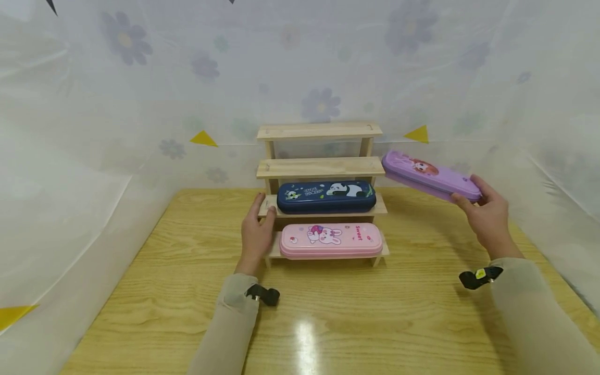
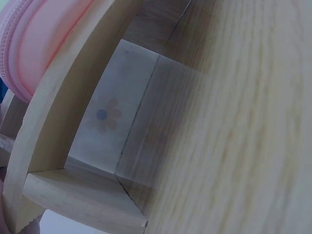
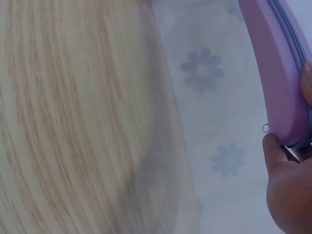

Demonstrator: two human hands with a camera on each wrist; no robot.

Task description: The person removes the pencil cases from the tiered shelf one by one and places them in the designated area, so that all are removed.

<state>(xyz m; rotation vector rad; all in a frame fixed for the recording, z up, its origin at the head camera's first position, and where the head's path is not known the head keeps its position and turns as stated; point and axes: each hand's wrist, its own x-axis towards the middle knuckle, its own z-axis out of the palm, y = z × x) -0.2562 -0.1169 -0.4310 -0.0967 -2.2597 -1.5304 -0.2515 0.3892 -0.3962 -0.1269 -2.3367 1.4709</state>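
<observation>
My right hand (image 1: 489,216) grips the right end of a purple pencil case (image 1: 428,177) with a red-haired cartoon figure on its lid. The case is raised and tilted, its left end overlapping the stand's edge in the head view. A zipper runs along its side in the right wrist view. My left hand (image 1: 257,234) is at the left side of the stepped wooden stand (image 1: 321,167), fingers extended and thumb by a lower shelf. On that shelf lies a navy panda pencil case (image 1: 325,197). Below it, the lowest shelf carries a pink rabbit pencil case (image 1: 330,240).
The upper two shelves, including the top shelf (image 1: 319,130), rise behind the navy case. A wood-grain table (image 1: 187,312) lies under everything. White flowered sheeting (image 1: 262,62) encloses the back and both sides, with yellow triangles (image 1: 417,134) on it.
</observation>
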